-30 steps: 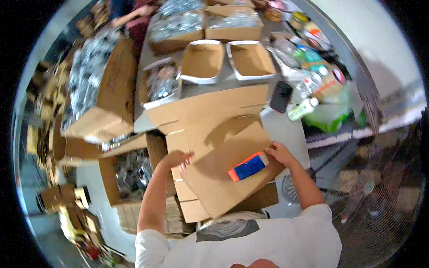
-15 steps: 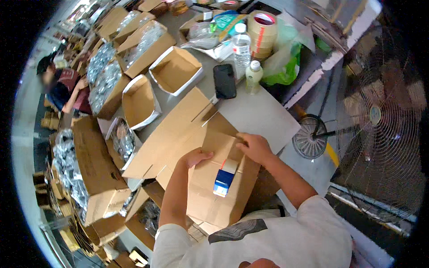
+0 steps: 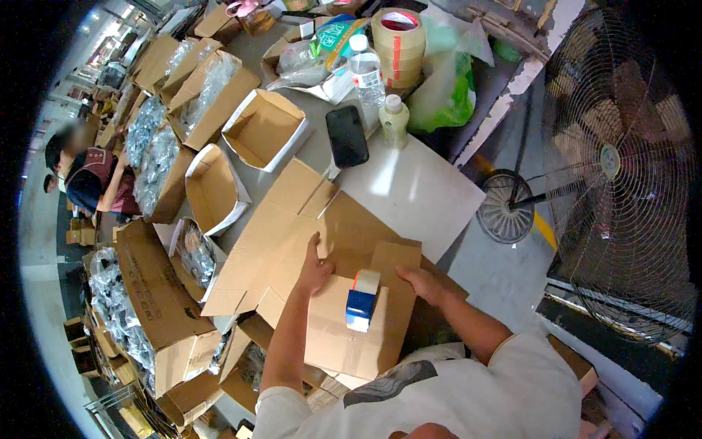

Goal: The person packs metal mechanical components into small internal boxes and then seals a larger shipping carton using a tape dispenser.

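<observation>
Midway between our left hand [image 3: 316, 274], index and thumb spread, and right hand [image 3: 424, 284], whose grip we can't make out, the blue tape dispenser [image 3: 360, 307] lies on the cardboard carton [image 3: 327, 322], long axis running toward us.

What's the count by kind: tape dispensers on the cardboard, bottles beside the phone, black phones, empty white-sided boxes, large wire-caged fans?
Tape dispenser: 1
Bottles: 2
Black phone: 1
Empty white-sided boxes: 2
Wire-caged fan: 1
Total: 7
</observation>
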